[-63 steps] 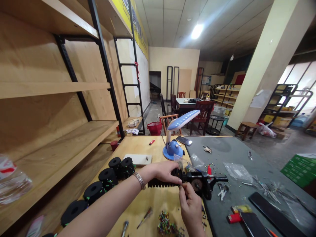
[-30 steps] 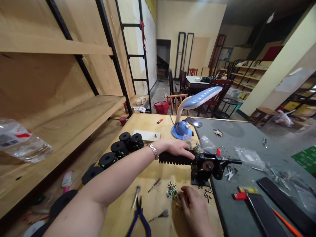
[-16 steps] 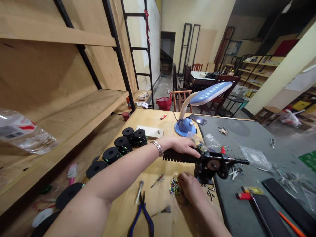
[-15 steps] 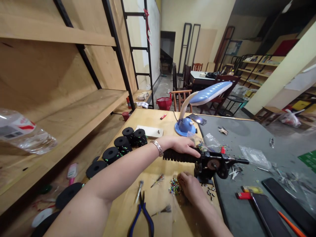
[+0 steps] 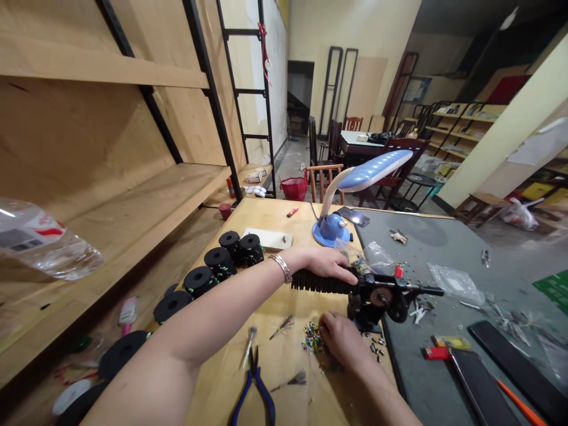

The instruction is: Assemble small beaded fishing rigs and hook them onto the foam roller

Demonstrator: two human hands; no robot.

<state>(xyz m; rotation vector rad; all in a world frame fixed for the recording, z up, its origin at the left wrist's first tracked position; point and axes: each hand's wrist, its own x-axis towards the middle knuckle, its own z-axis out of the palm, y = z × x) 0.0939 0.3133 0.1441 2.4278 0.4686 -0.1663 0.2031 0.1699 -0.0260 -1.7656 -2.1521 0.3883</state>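
Observation:
My left hand (image 5: pixel 329 262), with silver bangles at the wrist, lies over a black ridged roll (image 5: pixel 317 283) and curls around its far side. The roll is mounted on a small black hand-cranked machine (image 5: pixel 377 302) that stands on the table. My right hand (image 5: pixel 341 335) is low beside a pile of multicoloured beads (image 5: pixel 312 336), fingers curled together at its right edge. Whatever is between those fingertips is hidden. Small metal cylinders (image 5: pixel 377 346) lie to the right of this hand, below the machine.
Blue-handled pliers (image 5: pixel 254 387) and thin wire bundles (image 5: pixel 295 380) lie in front. Black spools (image 5: pixel 199 281) line the left table edge. A blue lamp (image 5: pixel 331 229) stands behind. On the grey mat (image 5: pixel 426 242) are plastic bags (image 5: pixel 457 283), a red lighter (image 5: pixel 437 353) and dark cases.
The view has shifted slightly. My left hand stays on the roll, and my right hand stays at the beads with little visible movement.

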